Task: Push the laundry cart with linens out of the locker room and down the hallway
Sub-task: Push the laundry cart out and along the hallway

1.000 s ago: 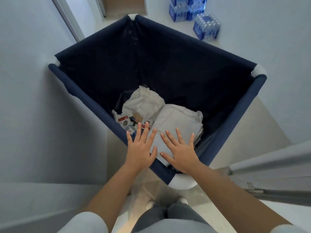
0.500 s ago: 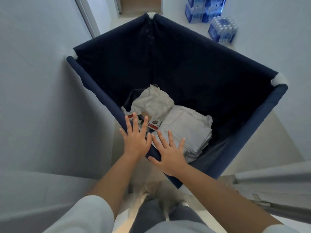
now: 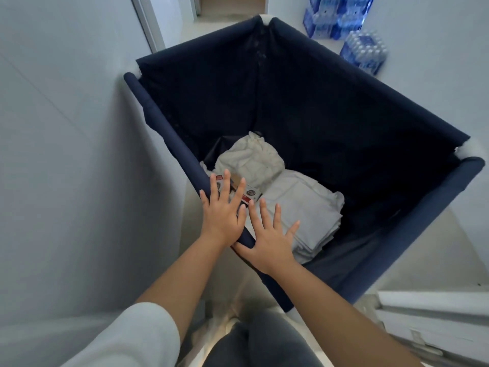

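The 2 hands lie flat and close side by side, fingers straight and spread. The left hand [image 3: 221, 215] and right hand [image 3: 270, 242] both press on the near rim of the navy laundry cart [image 3: 164, 123], gripping nothing. Just beyond the fingertips, down inside the cart, lie folded white linens [image 3: 301, 207] and some small packets [image 3: 250, 194]. Past the cart's far corner, to the right, packs of water bottles [image 3: 363, 51] stand on the floor [image 3: 209, 25].
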A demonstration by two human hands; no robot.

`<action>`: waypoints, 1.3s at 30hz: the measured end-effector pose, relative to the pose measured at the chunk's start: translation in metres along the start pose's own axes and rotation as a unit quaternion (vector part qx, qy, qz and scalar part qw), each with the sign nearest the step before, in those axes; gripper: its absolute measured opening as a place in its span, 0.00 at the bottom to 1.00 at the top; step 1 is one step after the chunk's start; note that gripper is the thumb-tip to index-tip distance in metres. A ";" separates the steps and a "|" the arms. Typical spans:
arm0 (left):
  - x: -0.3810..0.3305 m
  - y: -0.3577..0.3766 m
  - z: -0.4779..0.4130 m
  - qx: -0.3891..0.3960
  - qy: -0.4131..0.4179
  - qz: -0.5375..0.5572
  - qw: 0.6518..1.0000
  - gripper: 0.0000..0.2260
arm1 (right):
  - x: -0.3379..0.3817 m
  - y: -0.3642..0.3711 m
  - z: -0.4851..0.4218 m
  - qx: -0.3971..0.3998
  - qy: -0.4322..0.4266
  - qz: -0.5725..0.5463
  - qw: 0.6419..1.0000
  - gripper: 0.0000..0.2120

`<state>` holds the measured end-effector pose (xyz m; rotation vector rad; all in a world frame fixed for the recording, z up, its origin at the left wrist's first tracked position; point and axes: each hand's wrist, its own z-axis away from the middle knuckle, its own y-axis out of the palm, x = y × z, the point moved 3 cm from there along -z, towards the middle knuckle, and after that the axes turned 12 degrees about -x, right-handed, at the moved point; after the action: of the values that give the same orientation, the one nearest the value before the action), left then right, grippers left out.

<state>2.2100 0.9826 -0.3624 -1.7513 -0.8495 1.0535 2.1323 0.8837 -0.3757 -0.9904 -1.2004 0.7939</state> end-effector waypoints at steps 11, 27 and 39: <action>0.060 0.002 -0.080 0.006 0.010 -0.021 1.000 0.28 | 0.043 0.018 -0.088 0.012 0.024 -0.043 0.999 0.48; 0.138 0.002 -0.213 0.017 0.038 -0.017 0.999 0.26 | 0.098 0.020 -0.237 0.049 0.008 -0.069 0.996 0.52; 0.184 0.012 -0.315 0.023 0.091 -0.003 0.996 0.28 | 0.131 0.018 -0.337 0.021 0.061 -0.055 0.996 0.54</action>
<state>2.5718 1.0298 -0.3532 -1.7729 -0.7114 0.8869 2.4892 0.9445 -0.3663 -0.9180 -1.1193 0.6610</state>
